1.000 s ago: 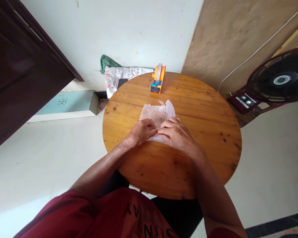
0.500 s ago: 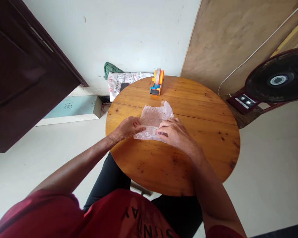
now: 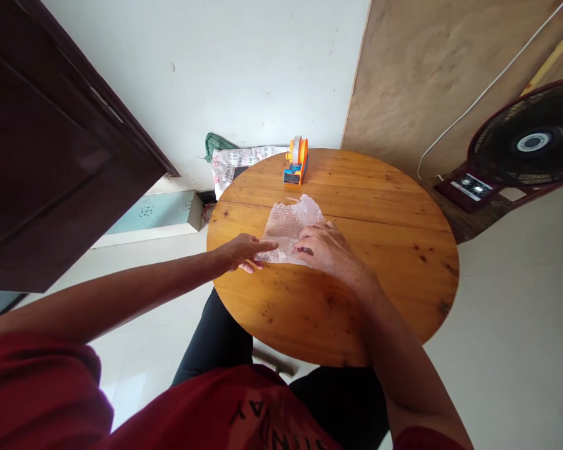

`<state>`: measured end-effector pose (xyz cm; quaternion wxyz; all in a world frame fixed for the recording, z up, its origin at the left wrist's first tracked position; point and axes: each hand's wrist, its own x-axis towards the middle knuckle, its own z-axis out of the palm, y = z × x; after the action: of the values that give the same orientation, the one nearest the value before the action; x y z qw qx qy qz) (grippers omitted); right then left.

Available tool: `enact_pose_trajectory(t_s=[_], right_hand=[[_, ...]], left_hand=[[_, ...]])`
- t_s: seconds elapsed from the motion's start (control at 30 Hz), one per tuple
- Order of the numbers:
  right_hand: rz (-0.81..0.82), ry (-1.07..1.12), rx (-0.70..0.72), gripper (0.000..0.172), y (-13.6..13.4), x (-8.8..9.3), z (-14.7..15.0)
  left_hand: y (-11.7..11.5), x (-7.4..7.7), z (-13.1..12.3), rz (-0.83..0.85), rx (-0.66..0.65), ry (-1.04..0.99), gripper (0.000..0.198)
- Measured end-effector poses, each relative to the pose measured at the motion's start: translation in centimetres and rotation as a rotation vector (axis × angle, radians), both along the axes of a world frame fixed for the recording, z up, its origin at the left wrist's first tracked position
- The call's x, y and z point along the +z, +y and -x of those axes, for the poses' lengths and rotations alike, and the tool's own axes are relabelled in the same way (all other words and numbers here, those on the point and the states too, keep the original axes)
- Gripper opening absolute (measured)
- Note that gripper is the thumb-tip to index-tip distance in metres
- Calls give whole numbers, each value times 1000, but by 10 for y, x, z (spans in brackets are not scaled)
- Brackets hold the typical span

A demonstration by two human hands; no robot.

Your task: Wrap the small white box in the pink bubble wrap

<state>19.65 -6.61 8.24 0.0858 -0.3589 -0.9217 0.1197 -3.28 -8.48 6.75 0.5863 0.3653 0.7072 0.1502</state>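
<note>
A sheet of clear bubble wrap (image 3: pixel 291 220) lies on the round wooden table (image 3: pixel 380 275), its near part folded over. At its left edge my left hand (image 3: pixel 244 251) is closed, the thumb on top of the wrap and the other fingers lower, partly off the near edge. My right hand (image 3: pixel 326 250) presses down on the right side of the fold with curled fingers and thumb close together. A small patch with reddish marks shows under the right fingertips; what lies inside the fold I cannot make out.
An orange and blue tape dispenser (image 3: pixel 296 161) with a roll stands near the table's far edge. Behind the table are a printed white sack (image 3: pixel 225 169) and a green bag (image 3: pixel 218 145). A pale box (image 3: pixel 154 215) lies on the floor left, a dark fan (image 3: pixel 530 140) stands right.
My left hand has turned flatter, its thumb now stretched along the wrap and its fingers lower. My right hand stays on the fold. The view has shifted slightly.
</note>
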Motion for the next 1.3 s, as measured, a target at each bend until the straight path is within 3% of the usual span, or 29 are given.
enact_pose_trajectory(t_s=[0.3, 0.53, 0.7, 0.93, 1.17, 1.3], right_hand=[[25, -41, -17, 25, -1, 4, 1], [-6, -42, -10, 27, -4, 4, 2], [-27, -43, 1, 28, -5, 3, 2], [-58, -62, 7, 23, -2, 0, 3], [-35, -42, 25, 24, -2, 1, 0], [22, -17, 25, 23, 0, 4, -3]], left_hand=[[12, -17, -24, -43, 26, -28, 17], [9, -1, -39, -173, -37, 129, 13], [12, 1, -47, -129, -9, -34, 3], [14, 4, -51, -189, 93, -178, 8], [7, 19, -51, -274, -108, -238, 4], [2, 23, -49, -330, -242, -230, 20]])
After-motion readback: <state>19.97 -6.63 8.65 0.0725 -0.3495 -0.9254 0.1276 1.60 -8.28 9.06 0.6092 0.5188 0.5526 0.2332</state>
